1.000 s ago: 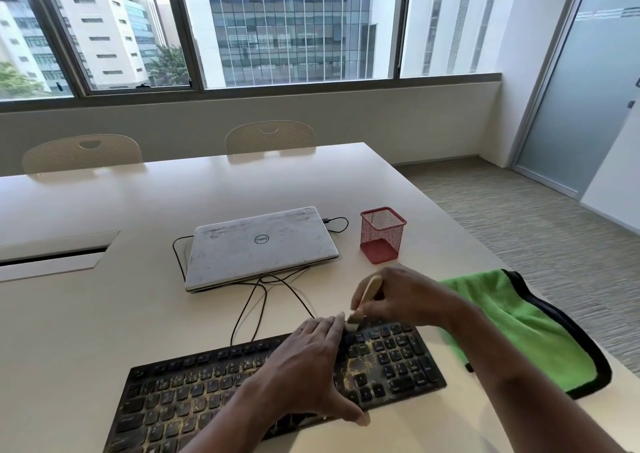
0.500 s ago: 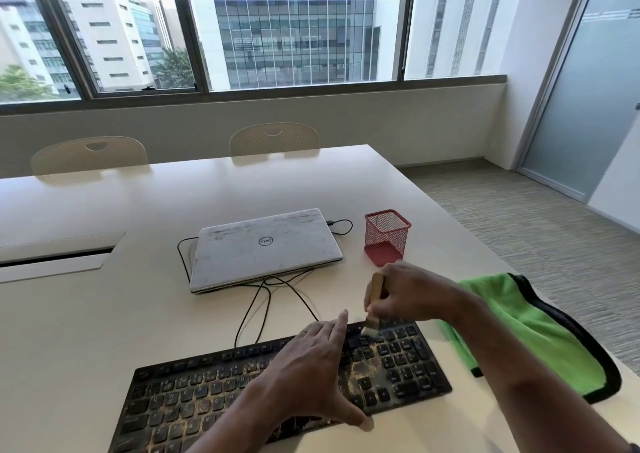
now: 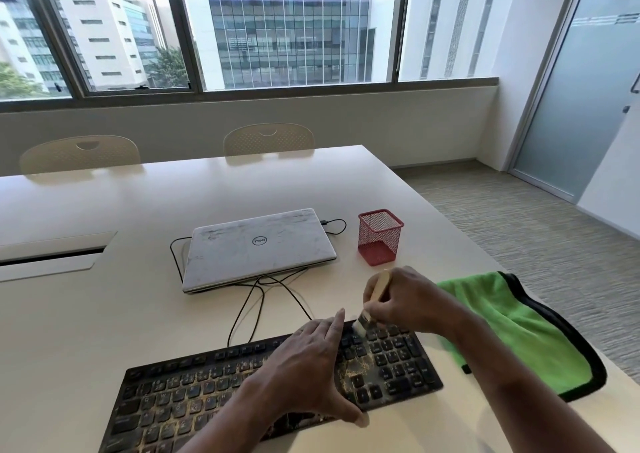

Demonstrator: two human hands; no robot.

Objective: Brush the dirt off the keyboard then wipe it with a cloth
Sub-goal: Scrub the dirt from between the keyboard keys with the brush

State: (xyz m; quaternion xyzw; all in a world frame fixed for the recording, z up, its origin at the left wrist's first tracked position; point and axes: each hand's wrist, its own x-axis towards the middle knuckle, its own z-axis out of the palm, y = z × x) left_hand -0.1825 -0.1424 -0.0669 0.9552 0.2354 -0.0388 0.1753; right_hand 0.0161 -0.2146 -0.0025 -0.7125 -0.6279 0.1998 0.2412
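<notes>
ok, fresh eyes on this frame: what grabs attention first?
The black keyboard at the near edge of the table, caked in yellowish grit that is thickest toward its right end. The right hand holds a small brush at the keyboard's far edge while the left hand lies flat on the keys. To the right, a bright green cloth lies at the table's edge, untouched.

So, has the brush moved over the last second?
Yes, slightly. The brush bristles have shifted right along the keyboard far edge, away from the left hand; the right hand grips its handle.
</notes>
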